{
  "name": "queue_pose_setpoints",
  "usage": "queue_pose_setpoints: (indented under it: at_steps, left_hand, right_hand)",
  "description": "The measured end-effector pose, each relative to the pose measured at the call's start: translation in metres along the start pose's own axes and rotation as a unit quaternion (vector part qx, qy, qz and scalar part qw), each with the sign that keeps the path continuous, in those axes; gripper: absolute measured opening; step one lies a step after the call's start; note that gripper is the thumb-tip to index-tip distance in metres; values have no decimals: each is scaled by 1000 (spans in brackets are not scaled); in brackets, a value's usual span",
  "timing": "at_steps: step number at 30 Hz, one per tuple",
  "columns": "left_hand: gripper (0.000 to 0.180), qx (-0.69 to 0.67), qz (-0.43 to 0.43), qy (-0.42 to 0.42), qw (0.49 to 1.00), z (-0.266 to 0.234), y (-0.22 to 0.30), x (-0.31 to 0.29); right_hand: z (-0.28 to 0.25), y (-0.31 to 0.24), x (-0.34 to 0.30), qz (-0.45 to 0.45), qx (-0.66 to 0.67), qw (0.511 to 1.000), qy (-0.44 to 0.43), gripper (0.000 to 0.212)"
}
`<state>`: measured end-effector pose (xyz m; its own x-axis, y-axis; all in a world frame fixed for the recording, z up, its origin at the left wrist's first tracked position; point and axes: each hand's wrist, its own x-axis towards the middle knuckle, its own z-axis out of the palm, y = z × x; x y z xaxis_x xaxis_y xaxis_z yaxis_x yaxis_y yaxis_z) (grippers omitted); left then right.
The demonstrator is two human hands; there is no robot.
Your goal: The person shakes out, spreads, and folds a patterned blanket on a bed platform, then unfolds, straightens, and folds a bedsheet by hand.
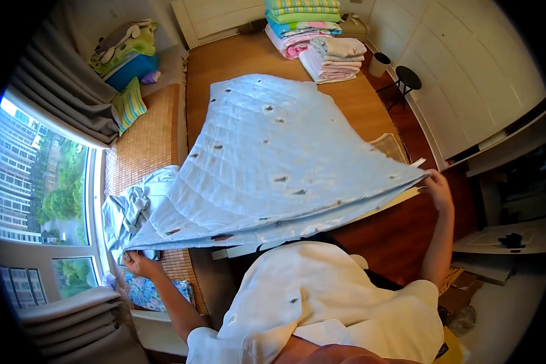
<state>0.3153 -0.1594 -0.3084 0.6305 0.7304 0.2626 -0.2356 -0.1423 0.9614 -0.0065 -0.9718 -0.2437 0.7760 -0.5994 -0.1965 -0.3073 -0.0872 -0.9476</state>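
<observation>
Stretching across mid-frame, the blue quilt [267, 164] hangs over the bed [236, 57], its near edge doubled. Left hand [141, 264] pinches one corner lower left; right hand [438, 188] grips the other at right (folded linens [312, 36] sit stacked top centre).

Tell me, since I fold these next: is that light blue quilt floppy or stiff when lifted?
Probably floppy: the light blue quilt sags between the left hand and right hand. Likely light, since pinched corners alone carry it.
</observation>
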Motion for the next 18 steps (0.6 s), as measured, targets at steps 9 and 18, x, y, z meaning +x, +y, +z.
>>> queue_pose_setpoints:
  at_steps: [9,18]
  left_hand:
    - [22,13,92,12,996,27,41,-29]
    - [22,43,117,-7,992,48,67,-61]
  right_hand:
    - [-3,34,-6,72,9,996,44,14]
    - [-38,37,14,50,36,995,77,16]
